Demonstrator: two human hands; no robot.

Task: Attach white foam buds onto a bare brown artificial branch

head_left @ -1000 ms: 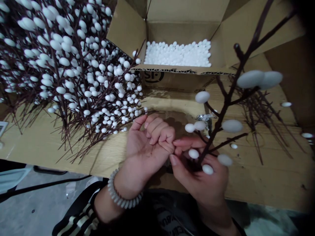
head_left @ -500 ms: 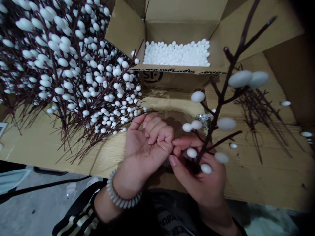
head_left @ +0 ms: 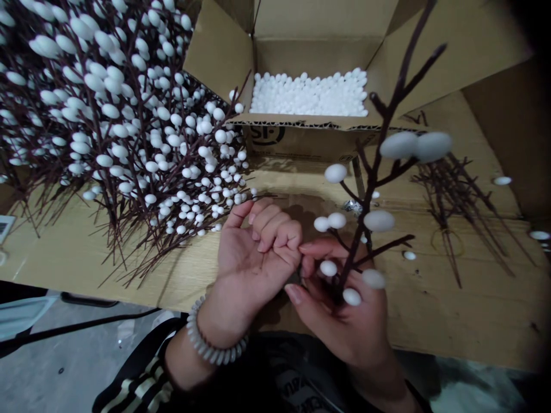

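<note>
— "Brown forked twig-like branch (head_left: 367,201), bearing white egg-shaped beads (head_left: 336,173). Location?"

— "Leaning rightward, in front of the open tan cardboard carton (head_left: 318,51) of heaped small white beads (head_left: 307,94). Lower stem grasped in the right hand (head_left: 353,327); its foot is hidden."

— "Left hand (head_left: 258,252)?"

— "Palm up, fingers curled inward, thumb apart. Contents, if any: cannot be told. Right forefinger tip at its edge, seemingly touching."

— "Hazards?"

— "Item: top-heavy branch, gripped low; a slackened grip could let it swing into the carton flap. Item: beads beside the right-hand knuckles; rubbing might loosen one. Item: anything cupped in the left hand could spill should those fingers uncurl. Item: dense bundle of brown bead-tipped stems (head_left: 116,132) near the left thumb; a sideways sweep might snag it."
</note>
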